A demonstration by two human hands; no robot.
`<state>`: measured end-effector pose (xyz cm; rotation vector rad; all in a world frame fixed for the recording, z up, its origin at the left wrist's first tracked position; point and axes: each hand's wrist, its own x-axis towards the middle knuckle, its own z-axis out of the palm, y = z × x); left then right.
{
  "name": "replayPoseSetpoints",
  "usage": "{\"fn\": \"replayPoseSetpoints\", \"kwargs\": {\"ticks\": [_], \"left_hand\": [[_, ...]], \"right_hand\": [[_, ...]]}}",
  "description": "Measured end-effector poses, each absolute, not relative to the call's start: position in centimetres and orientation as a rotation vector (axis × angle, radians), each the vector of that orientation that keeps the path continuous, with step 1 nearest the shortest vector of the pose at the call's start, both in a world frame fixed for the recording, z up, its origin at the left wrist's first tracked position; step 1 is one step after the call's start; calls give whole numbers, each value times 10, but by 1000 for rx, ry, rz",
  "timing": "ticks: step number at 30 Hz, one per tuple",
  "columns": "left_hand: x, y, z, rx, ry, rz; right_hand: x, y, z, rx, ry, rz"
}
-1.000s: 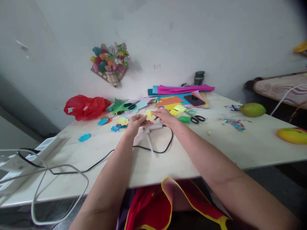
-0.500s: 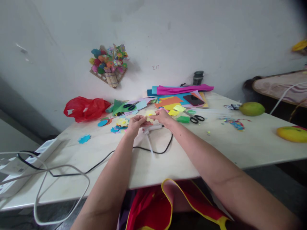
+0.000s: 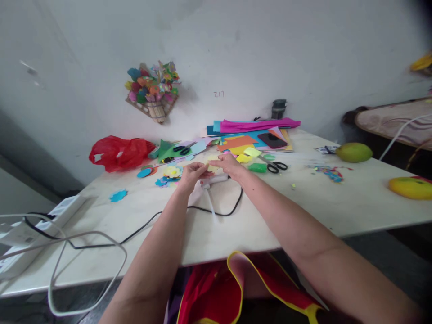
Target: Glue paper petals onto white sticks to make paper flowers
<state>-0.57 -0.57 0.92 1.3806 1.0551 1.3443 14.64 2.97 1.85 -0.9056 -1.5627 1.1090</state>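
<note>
Both hands meet over the middle of the table. My left hand pinches a pale yellow paper flower, mostly hidden by the fingers. The fingers of my right hand are closed at the flower's other side, one fingertip pressing near my left thumb. Just under the hands lies a white glue gun, with a clear glue stick pointing towards me. Left of it sits another pale yellow flower on blue paper cut-outs.
Black-handled scissors lie to the right, beside a green piece. Coloured sheets and a phone are behind. A red plastic bag stands back left. The glue gun's black cord runs to a power strip. Mangoes are at right.
My right fingers have shifted slightly over the pale yellow flower, and less of it shows between the hands. Other things have stayed in place.
</note>
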Motion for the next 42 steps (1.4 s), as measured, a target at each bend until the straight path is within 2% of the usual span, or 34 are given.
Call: {"fn": "replayPoseSetpoints", "kwargs": {"ticks": [4, 14, 30, 36, 42], "left_hand": [[-4, -7, 10, 1378, 1056, 1345], [-8, -7, 12, 1328, 1051, 1373], [-6, -8, 13, 1332, 1024, 1357], [-7, -7, 12, 1342, 1039, 1371], [-5, -8, 12, 1361, 1050, 1352]], "right_hand": [[146, 31, 18, -924, -1581, 1073], [151, 31, 21, -880, -1588, 1289], [150, 35, 17, -874, -1688, 1044], [155, 33, 20, -766, -1658, 1229], [153, 36, 16, -786, -1615, 1180]]}}
